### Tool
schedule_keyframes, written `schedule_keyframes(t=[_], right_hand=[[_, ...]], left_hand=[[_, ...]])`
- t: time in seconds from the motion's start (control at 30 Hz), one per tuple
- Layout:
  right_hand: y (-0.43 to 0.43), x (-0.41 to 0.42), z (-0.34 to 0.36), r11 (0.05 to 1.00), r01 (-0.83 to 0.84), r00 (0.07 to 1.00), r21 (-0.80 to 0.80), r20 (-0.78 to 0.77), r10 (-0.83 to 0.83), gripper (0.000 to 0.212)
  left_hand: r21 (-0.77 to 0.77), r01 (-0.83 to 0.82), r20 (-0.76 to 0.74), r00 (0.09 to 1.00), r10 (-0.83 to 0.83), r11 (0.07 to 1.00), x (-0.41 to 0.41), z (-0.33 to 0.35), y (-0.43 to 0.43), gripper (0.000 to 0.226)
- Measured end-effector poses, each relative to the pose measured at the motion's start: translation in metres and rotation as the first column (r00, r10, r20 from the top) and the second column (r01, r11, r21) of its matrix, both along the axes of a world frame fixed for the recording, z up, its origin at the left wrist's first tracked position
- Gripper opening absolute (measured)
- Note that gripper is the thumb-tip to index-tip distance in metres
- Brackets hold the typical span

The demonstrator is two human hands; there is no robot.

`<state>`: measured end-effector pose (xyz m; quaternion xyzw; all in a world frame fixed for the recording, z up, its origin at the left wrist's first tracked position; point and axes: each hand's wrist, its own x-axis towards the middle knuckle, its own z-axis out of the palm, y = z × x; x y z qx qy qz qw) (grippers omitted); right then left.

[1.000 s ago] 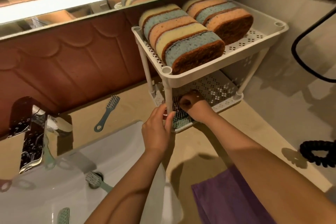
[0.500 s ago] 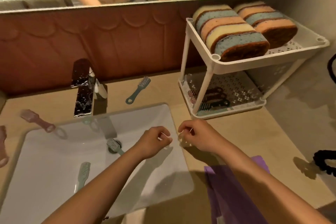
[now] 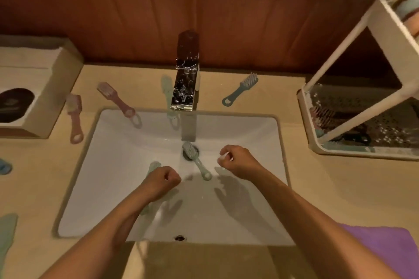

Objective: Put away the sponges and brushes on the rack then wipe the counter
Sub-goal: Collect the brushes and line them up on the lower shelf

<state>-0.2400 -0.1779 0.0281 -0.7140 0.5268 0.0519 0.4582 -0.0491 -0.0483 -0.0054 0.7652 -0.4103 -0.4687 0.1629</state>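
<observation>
Green brush (image 3: 194,158) lies across the drain of the sink (image 3: 108,188), just ahead of both hands. A second green brush (image 3: 153,166) sits partly under the left hand (image 3: 162,179). Next step, prob.: open the fingers, take each brush by its handle (glossy basin, so it could slip; pinch firmly), then carry it to the rack (image 3: 305,106) at right, lower shelf w/ the others. Left hand hovers over the basin in a tight fist, nothing seen in it. Right hand (image 3: 238,161) hangs nearby, fingers curled in. A pale speck shows at the tips; can't tell if it's pinching anything. More brushes lie on the counter (image 3: 317,188).
</observation>
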Motion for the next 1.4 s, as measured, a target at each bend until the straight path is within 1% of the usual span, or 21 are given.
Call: schedule_keyframes(t=[0.03,0.13,0.17,0.23,0.3,0.37,0.4,0.43,0.5,0.57,0.6,0.67,0.77,0.9,1.0,1.1,1.13,1.2,1.27,1.3,1.4], right_hand=[[0.001,0.013,-0.012,0.999,-0.024,0.999,0.031,-0.033,0.025,0.030],[0.000,0.029,-0.034,0.993,-0.122,0.986,-0.005,-0.118,0.120,0.034],[-0.001,0.038,-0.044,0.990,-0.139,0.979,-0.009,-0.149,0.136,0.035],[-0.001,0.048,-0.057,0.988,-0.152,0.969,0.002,-0.199,0.149,0.038],[-0.001,0.061,-0.072,0.987,-0.160,0.956,0.001,-0.249,0.155,0.035],[0.002,0.063,-0.082,0.986,-0.167,0.947,-0.030,-0.283,0.152,0.026],[0.002,0.065,-0.086,0.985,-0.170,0.942,-0.041,-0.299,0.150,0.019],[0.004,0.069,-0.094,0.983,-0.176,0.936,-0.044,-0.318,0.153,0.015],[0.011,0.071,-0.101,0.984,-0.169,0.931,-0.053,-0.337,0.142,0.019],[0.018,0.072,-0.106,0.980,-0.164,0.929,-0.109,-0.350,0.117,0.025],[0.022,0.072,-0.109,0.972,-0.182,0.922,-0.151,-0.368,0.116,0.026],[0.025,0.072,-0.113,0.946,-0.235,0.900,-0.226,-0.418,0.124,0.022],[0.027,0.073,-0.116,0.923,-0.259,0.884,-0.285,-0.455,0.107,0.014],[0.033,0.067,-0.111,0.937,-0.245,0.880,-0.250,-0.463,0.107,0.011],[0.041,0.054,-0.104,0.950,-0.236,0.895,-0.204,-0.428,0.130,0.003],[0.049,0.039,-0.095,0.982,-0.138,0.946,-0.131,-0.312,0.091,0.006],[0.051,0.035,-0.092,0.990,-0.094,0.960,-0.101,-0.271,0.063,0.006],[0.055,0.024,-0.080,0.998,0.000,0.982,-0.061,-0.189,-0.012,0.007],[0.059,0.015,-0.068,0.996,0.068,0.989,-0.051,-0.124,-0.074,0.007],[0.061,0.010,-0.061,0.994,0.094,0.991,-0.052,-0.094,-0.098,0.006],[0.069,-0.004,-0.044,0.990,0.132,0.991,-0.050,-0.015,-0.133,0.004]], left_hand=[[0.019,-0.044,0.033,0.999,0.043,0.999,0.010,-0.011,0.004,0.021],[0.027,-0.181,0.128,0.976,0.176,0.983,0.024,-0.031,0.009,0.015],[0.036,-0.233,0.159,0.961,0.225,0.972,0.031,-0.039,0.011,0.018],[0.036,-0.289,0.243,0.931,0.273,0.957,0.038,-0.049,0.012,0.033],[0.086,-0.285,0.373,0.898,0.234,0.955,0.044,-0.059,0.013,0.043],[0.146,-0.173,0.523,0.849,0.073,0.974,0.041,-0.061,0.014,0.045],[0.149,-0.131,0.569,0.822,0.024,0.980,0.041,-0.064,0.015,0.045],[0.140,-0.120,0.587,0.809,0.016,0.983,0.043,-0.069,0.016,0.045],[0.075,-0.149,0.572,0.816,0.080,0.986,0.045,-0.077,0.016,0.043],[0.024,-0.181,0.563,0.815,0.136,0.983,0.046,-0.083,0.014,0.042],[0.028,-0.179,0.576,0.807,0.130,0.983,0.046,-0.084,0.013,0.042],[0.090,-0.150,0.625,0.778,0.062,0.985,0.044,-0.084,0.009,0.041],[0.168,-0.108,0.671,0.741,-0.033,0.980,0.043,-0.086,0.004,0.036],[0.156,-0.097,0.618,0.786,-0.020,0.983,0.037,-0.088,0.006,0.036],[0.127,-0.093,0.600,0.800,-0.002,0.987,0.030,-0.087,0.011,0.031],[0.069,-0.117,0.571,0.819,0.057,0.991,0.028,-0.081,0.016,0.022],[0.068,-0.098,0.577,0.816,0.040,0.993,0.029,-0.080,0.018,0.024],[0.101,-0.044,0.591,0.806,-0.025,0.994,0.028,-0.077,0.025,0.035],[0.130,-0.030,0.598,0.800,-0.055,0.991,0.026,-0.077,0.029,0.046],[0.146,-0.026,0.621,0.780,-0.071,0.989,0.026,-0.077,0.029,0.049],[0.172,-0.026,0.690,0.716,-0.102,0.985,0.022,-0.078,0.024,0.047]])
